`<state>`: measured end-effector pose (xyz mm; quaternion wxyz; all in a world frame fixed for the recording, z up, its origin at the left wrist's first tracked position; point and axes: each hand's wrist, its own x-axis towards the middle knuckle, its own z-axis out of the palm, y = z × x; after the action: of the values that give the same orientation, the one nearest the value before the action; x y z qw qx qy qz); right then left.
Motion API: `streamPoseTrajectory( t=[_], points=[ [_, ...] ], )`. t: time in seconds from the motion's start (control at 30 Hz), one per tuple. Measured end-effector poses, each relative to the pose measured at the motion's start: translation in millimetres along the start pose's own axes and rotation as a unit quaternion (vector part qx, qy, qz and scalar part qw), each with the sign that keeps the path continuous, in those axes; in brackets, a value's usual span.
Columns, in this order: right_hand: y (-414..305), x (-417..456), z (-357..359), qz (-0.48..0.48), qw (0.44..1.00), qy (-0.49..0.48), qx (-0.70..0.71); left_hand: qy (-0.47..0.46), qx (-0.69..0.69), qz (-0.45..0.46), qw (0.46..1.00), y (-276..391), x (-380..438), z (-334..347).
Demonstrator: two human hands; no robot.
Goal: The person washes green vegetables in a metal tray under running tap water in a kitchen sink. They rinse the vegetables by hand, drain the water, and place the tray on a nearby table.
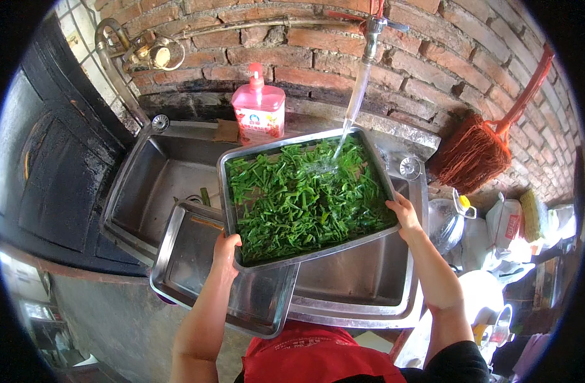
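A rectangular stainless steel tray is held between my two hands above the double sink. Chopped green leafy vegetables lie in it in water. My left hand grips its near left corner, thumb over the rim. At the right side, my right hand has its thumb on the edge. From the metal tap on the wall, a clear hose sends a stream of water onto the greens. Partly hidden under my left forearm, a second steel tray rests across the sink's front edge.
Left of the trays is a sink basin with a green scrap; the right basin is below. A pink pump bottle stands behind. An orange-red brush hangs on the brick wall. Plastic jugs and bags crowd the right.
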<state>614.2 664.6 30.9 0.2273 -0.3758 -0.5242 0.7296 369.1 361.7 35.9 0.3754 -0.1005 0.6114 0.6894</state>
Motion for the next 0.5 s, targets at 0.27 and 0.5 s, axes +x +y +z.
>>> streamPoseTrajectory(
  t=[0.27, 0.5],
  points=[
    [2, 14, 1, -0.001, 0.999, -0.02, -0.031, 0.026, -0.019, 0.002, 0.999, 6, -33, 3],
    [-7, 18, 15, 0.005, 0.999, -0.041, -0.028, 0.049, -0.064, 0.009, 0.997, -19, -31, -18]
  ],
)
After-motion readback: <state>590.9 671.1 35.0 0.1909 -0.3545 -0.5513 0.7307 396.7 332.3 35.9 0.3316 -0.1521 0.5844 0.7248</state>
